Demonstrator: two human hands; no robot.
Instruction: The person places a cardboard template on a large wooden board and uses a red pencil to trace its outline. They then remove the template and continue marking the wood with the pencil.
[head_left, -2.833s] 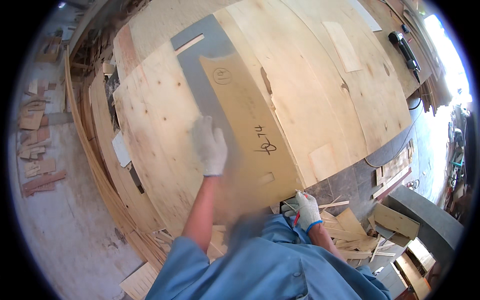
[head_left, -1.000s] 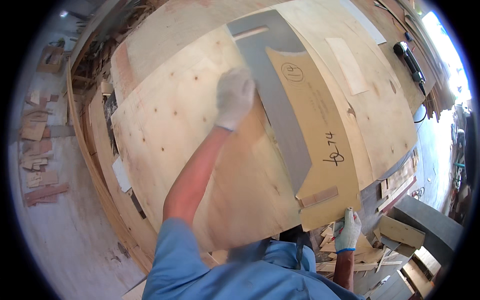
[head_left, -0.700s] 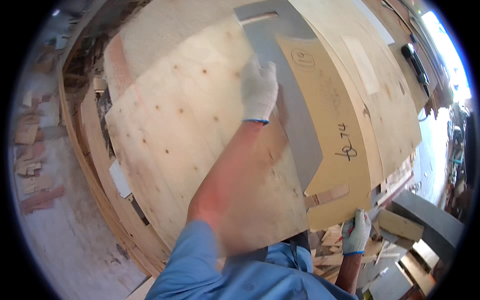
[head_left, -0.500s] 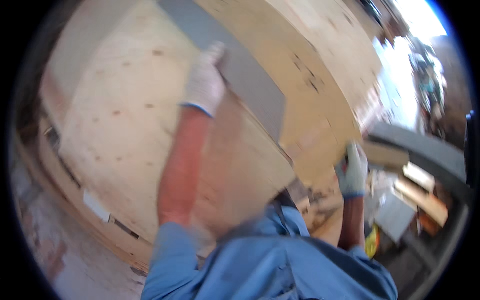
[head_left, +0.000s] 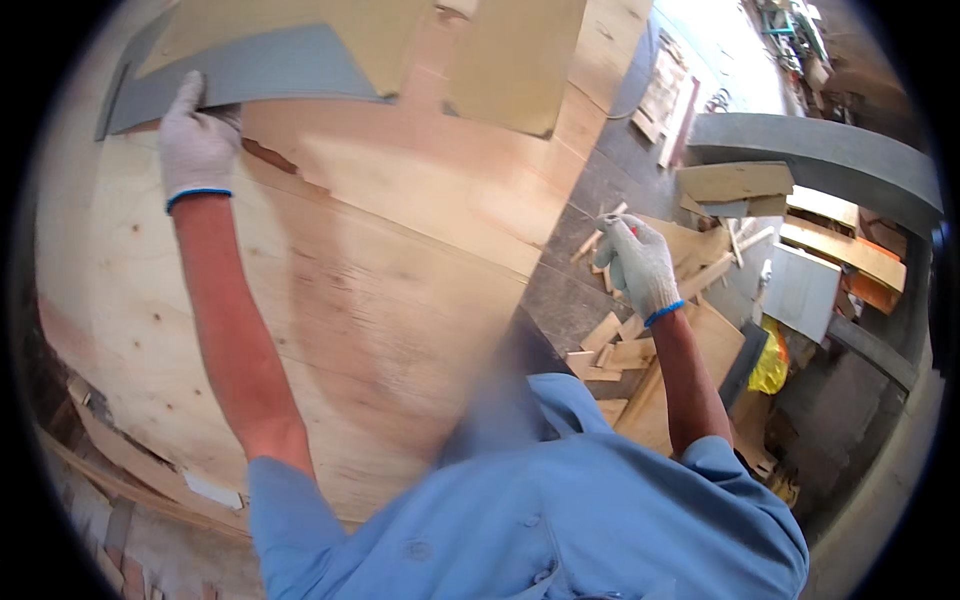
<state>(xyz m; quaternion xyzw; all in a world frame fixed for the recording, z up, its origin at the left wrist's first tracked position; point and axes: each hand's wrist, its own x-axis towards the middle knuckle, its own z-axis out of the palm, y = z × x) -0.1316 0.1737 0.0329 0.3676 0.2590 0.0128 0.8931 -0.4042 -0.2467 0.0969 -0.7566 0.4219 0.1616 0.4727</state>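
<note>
My left hand (head_left: pixel 200 140), in a white glove with a blue cuff, grips the near edge of a thin grey sheet (head_left: pixel 270 68) at the far left. Its thumb lies on top and its fingers go underneath. Tan sheet material (head_left: pixel 375 35) adjoins the grey one. Beneath them lies a large plywood panel (head_left: pixel 400 270). My right hand (head_left: pixel 638 262), gloved alike, is off the panel's right edge, above scraps on the floor. Its fingers are closed; a small red spot shows between them, but I cannot make out what it is.
A separate tan piece (head_left: pixel 515 65) lies on the panel's far part. Wood offcuts (head_left: pixel 610 350) litter the floor at right, beside a grey board (head_left: pixel 800 290) and a yellow bag (head_left: pixel 770 360). A curved grey beam (head_left: pixel 820 150) stands beyond them.
The view has turned. My left hand has moved far left with the grey sheet. My right hand has left the tan sheet's edge and is now over the floor scraps.
</note>
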